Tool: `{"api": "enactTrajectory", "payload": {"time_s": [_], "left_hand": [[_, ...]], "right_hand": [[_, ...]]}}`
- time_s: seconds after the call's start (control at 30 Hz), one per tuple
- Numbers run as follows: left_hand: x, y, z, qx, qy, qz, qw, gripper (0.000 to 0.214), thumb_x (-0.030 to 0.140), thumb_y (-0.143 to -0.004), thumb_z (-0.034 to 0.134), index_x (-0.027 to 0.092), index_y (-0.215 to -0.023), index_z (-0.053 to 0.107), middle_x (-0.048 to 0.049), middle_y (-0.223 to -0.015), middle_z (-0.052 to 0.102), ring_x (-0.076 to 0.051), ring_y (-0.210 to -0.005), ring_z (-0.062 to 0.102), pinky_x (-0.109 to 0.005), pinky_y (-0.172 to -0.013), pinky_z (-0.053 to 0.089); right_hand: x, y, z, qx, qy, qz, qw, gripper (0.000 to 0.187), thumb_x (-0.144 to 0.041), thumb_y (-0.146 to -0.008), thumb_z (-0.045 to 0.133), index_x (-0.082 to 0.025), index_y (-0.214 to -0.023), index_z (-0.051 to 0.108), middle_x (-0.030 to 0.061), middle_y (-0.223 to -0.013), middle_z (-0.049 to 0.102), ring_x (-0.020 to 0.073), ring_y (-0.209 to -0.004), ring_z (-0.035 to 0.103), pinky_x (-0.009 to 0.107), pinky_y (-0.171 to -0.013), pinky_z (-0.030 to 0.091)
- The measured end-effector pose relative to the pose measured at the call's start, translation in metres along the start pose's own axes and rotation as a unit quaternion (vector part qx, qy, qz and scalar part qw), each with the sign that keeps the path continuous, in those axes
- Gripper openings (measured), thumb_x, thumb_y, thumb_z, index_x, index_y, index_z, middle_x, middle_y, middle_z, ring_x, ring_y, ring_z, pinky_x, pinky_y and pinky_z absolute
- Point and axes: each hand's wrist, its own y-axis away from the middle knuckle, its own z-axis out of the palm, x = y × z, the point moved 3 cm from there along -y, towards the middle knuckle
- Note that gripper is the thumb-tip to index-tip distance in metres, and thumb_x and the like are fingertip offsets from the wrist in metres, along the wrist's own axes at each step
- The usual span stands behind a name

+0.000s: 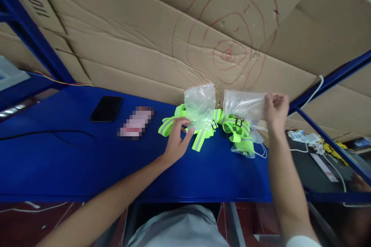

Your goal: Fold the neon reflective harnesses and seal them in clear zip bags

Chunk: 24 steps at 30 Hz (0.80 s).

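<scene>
Head view: left hand [176, 139] pinches the lower edge of a clear red-sealed zip bag [199, 104] above the neon-green reflective straps [235, 125] on the blue surface [87, 162]. Right hand [275, 110] grips a second clear plastic bag [245, 105] just right of them. It looks like bag-handling, and opening either mouth would need both hands.

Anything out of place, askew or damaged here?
Nothing spilled or broken. The cardboard behind the blue table is creased and scrawled with red rings. The neon straps lie in a tangled heap beneath the clear bag pinched by the left hand; the right hand holds up a second bag.
</scene>
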Motion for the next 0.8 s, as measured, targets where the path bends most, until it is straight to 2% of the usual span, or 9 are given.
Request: {"api": "enactTrajectory", "payload": {"time_s": [0.13, 0.2, 0.27, 0.37, 0.5, 0.6, 0.67, 0.73, 0.8], "left_hand": [[-0.004, 0.010, 0.010, -0.025, 0.028, -0.057, 0.998, 0.034, 0.037, -0.091, 0.069, 0.022, -0.117, 0.053, -0.0040, -0.104, 0.059, -0.016, -0.088, 0.059, -0.030, -0.078, 0.050], [-0.009, 0.015, 0.016, -0.052, 0.019, -0.091, 0.994, 0.041, 0.038, -0.085, 0.076, 0.022, -0.116, 0.054, -0.0036, -0.105, 0.061, -0.016, -0.087, 0.060, -0.030, -0.077, 0.050], [-0.013, 0.017, 0.019, -0.074, -0.010, -0.088, 0.993, 0.041, 0.037, -0.083, 0.078, 0.022, -0.115, 0.057, -0.0042, -0.108, 0.062, -0.018, -0.089, 0.061, -0.031, -0.078, 0.050], [-0.017, 0.015, 0.017, -0.085, -0.055, -0.065, 0.993, 0.021, 0.037, -0.092, 0.067, 0.021, -0.105, 0.065, -0.0039, -0.103, 0.063, -0.018, -0.092, 0.061, -0.032, -0.082, 0.050], [-0.020, 0.006, 0.005, -0.064, -0.090, -0.061, 0.992, 0.028, 0.039, -0.100, 0.055, 0.019, -0.082, 0.063, -0.0026, -0.085, 0.058, -0.017, -0.083, 0.058, -0.032, -0.080, 0.049], [-0.018, -0.001, -0.004, -0.014, -0.150, -0.036, 0.988, 0.026, 0.044, -0.094, 0.063, 0.018, -0.101, 0.065, -0.0099, -0.108, 0.059, -0.025, -0.108, 0.058, -0.041, -0.097, 0.048], [-0.015, -0.002, -0.005, -0.018, -0.234, 0.005, 0.972, 0.050, 0.047, -0.091, 0.067, 0.018, -0.130, 0.058, -0.0193, -0.142, 0.047, -0.034, -0.135, 0.047, -0.051, -0.110, 0.039], [-0.015, 0.001, 0.001, -0.074, -0.320, 0.053, 0.943, 0.067, 0.052, -0.091, 0.067, 0.022, -0.148, 0.048, -0.0215, -0.164, 0.025, -0.042, -0.150, 0.030, -0.061, -0.117, 0.028], [-0.019, 0.008, 0.011, -0.157, -0.364, 0.087, 0.914, 0.075, 0.057, -0.089, 0.067, 0.027, -0.153, 0.043, -0.0178, -0.170, 0.016, -0.045, -0.155, 0.020, -0.067, -0.120, 0.017]], "right_hand": [[0.034, 0.120, 0.034, -0.075, -0.127, 0.112, 0.983, 0.053, -0.059, -0.086, 0.066, -0.022, -0.121, 0.050, -0.0033, -0.083, 0.059, 0.0143, -0.065, 0.064, 0.032, -0.060, 0.059], [0.041, 0.174, 0.056, -0.170, -0.245, 0.224, 0.928, 0.061, -0.053, -0.081, 0.077, -0.026, -0.127, 0.048, -0.0041, -0.088, 0.061, 0.0175, -0.076, 0.071, 0.036, -0.067, 0.064], [0.038, 0.210, 0.069, -0.216, -0.289, 0.256, 0.897, 0.061, -0.050, -0.080, 0.079, -0.027, -0.128, 0.050, -0.0044, -0.087, 0.063, 0.0188, -0.082, 0.073, 0.038, -0.072, 0.066], [0.026, 0.231, 0.070, -0.288, -0.275, 0.214, 0.892, 0.039, -0.048, -0.092, 0.069, -0.023, -0.121, 0.059, 0.0003, -0.089, 0.070, 0.0193, -0.086, 0.075, 0.036, -0.076, 0.066], [0.020, 0.205, 0.038, -0.282, -0.130, 0.036, 0.950, 0.026, -0.038, -0.102, 0.055, -0.022, -0.119, 0.067, 0.0031, -0.085, 0.075, 0.0173, -0.075, 0.075, 0.031, -0.071, 0.063], [0.033, 0.147, 0.006, -0.183, 0.051, -0.129, 0.973, 0.027, -0.028, -0.102, 0.051, -0.024, -0.123, 0.068, 0.0058, -0.102, 0.077, 0.0201, -0.091, 0.075, 0.035, -0.087, 0.059], [0.059, 0.101, -0.008, -0.139, 0.186, -0.148, 0.961, 0.035, -0.023, -0.101, 0.047, -0.024, -0.131, 0.064, 0.0088, -0.119, 0.075, 0.0232, -0.103, 0.072, 0.038, -0.094, 0.055], [0.092, 0.065, -0.012, -0.177, 0.326, -0.158, 0.915, 0.049, -0.016, -0.096, 0.047, -0.020, -0.144, 0.055, 0.0136, -0.142, 0.063, 0.0280, -0.129, 0.060, 0.044, -0.106, 0.046], [0.124, 0.045, -0.013, -0.214, 0.407, -0.147, 0.876, 0.050, -0.018, -0.092, 0.052, -0.017, -0.142, 0.058, 0.0167, -0.147, 0.058, 0.0323, -0.134, 0.054, 0.052, -0.111, 0.038]]}}
